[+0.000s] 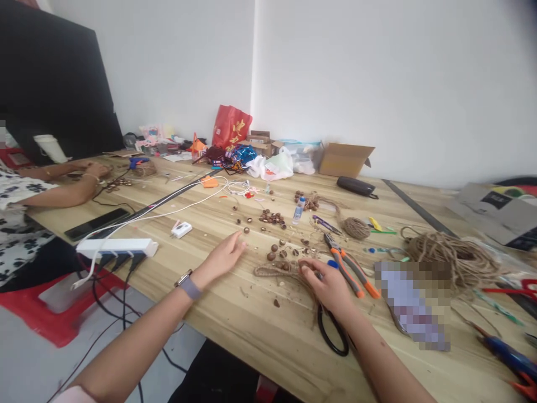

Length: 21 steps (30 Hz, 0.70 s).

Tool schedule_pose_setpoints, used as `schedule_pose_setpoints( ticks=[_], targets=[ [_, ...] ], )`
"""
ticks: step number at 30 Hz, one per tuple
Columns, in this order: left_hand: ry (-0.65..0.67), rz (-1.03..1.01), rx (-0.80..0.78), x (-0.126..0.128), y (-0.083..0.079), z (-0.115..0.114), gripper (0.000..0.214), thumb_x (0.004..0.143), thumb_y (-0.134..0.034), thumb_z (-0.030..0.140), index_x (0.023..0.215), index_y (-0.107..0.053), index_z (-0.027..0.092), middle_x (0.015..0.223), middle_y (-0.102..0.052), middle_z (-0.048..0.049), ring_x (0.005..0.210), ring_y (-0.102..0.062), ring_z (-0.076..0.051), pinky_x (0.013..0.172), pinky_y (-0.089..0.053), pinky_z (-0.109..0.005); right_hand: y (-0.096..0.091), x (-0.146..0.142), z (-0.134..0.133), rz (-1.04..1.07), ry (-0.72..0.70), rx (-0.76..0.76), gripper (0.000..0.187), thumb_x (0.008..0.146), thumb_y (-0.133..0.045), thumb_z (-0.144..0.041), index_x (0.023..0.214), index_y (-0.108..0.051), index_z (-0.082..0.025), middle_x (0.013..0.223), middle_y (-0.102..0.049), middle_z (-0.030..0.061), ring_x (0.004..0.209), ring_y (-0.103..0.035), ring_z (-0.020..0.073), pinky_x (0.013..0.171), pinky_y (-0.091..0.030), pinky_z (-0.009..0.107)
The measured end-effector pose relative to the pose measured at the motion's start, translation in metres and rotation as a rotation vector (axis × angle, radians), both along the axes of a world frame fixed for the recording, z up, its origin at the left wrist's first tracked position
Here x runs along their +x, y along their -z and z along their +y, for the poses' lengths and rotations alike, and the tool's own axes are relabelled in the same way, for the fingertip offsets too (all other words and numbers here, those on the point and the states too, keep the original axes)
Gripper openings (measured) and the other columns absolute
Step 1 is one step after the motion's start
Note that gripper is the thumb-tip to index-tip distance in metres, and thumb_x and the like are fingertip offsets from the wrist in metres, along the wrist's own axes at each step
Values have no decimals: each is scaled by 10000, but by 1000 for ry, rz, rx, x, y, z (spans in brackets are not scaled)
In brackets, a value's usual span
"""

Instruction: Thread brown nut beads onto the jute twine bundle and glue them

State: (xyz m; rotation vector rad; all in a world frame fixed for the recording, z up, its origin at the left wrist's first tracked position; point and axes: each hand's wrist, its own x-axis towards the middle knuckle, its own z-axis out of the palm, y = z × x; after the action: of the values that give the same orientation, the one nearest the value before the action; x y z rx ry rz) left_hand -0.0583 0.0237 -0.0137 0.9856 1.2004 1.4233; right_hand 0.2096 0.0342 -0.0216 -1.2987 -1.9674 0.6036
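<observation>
My left hand [224, 256] lies flat on the wooden table [260, 324] with fingers stretched toward scattered brown nuts [272, 217]; a watch sits on its wrist. My right hand [327, 282] is curled, its fingers pinching a braided jute piece [274, 271] that lies on the table. Orange-handled pliers [350, 268] lie just right of that hand. Black-handled scissors [331, 333] rest under my right wrist.
A jute twine coil [455, 257], a twine ball [356, 227], a small bottle [298, 210] and a white power strip [117, 247] lie around. Another person's arms [62, 190] rest at the far left. Bags and a cardboard box [344, 159] line the wall.
</observation>
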Motion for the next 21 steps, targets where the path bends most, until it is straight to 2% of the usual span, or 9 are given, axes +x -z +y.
schedule_pose_setpoints(
  ticks=[1, 3, 5, 7, 10, 16, 21],
  targets=[
    [0, -41, -5, -6, 0, 0, 253, 781, -650, 133, 1022, -678, 207, 1339, -565, -71, 1376, -345, -197, 1082, -302, -227, 0, 0, 0, -6, 6, 0, 308, 773, -458, -386, 845, -698, -206, 825, -739, 57, 792, -665, 238, 737, -494, 344],
    [17, -139, -44, -16, -3, 0, 261, 879, -548, 255, 1123, -628, 211, 1397, -512, -75, 1350, -392, -191, 1103, -288, -267, 0, 0, 0, -19, 15, 0, 321, 773, -452, -399, 849, -699, -209, 835, -742, 57, 801, -670, 242, 735, -499, 344],
    [66, -244, -67, -23, -9, 0, 416, 946, -369, 417, 1225, -560, 174, 1378, -519, -145, 1259, -506, -236, 1081, -337, -362, 0, 1, 1, -28, 21, -3, 343, 775, -445, -419, 861, -700, -207, 857, -744, 62, 822, -674, 246, 743, -504, 347],
    [161, -430, -54, -27, -16, -2, 559, 942, -289, 508, 1301, -492, 131, 1363, -513, -206, 1203, -553, -281, 1031, -390, -421, 1, 1, 2, -36, 27, -7, 366, 773, -439, -436, 871, -700, -200, 871, -743, 70, 836, -676, 251, 752, -507, 353],
    [219, -587, -38, -29, -23, -7, 660, 923, -277, 567, 1353, -437, 92, 1341, -518, -242, 1172, -574, -299, 978, -431, -419, 3, 1, 3, -43, 30, -9, 379, 770, -431, -448, 870, -694, -195, 868, -741, 75, 842, -676, 253, 751, -507, 357],
    [233, -669, -57, -26, -21, -12, 799, 896, -167, 644, 1372, -405, 47, 1302, -548, -249, 1120, -604, -305, 963, -443, -414, 5, 1, 3, -42, 34, -1, 365, 765, -429, -444, 860, -681, -199, 872, -739, 75, 839, -675, 253, 749, -502, 354],
    [246, -595, -40, -27, -15, -9, 803, 884, -191, 662, 1365, -419, 61, 1348, -509, -250, 1132, -596, -316, 970, -436, -415, 5, 1, 3, -41, 37, 0, 351, 761, -437, -436, 843, -685, -202, 862, -739, 72, 831, -674, 249, 748, -502, 351]
  ],
)
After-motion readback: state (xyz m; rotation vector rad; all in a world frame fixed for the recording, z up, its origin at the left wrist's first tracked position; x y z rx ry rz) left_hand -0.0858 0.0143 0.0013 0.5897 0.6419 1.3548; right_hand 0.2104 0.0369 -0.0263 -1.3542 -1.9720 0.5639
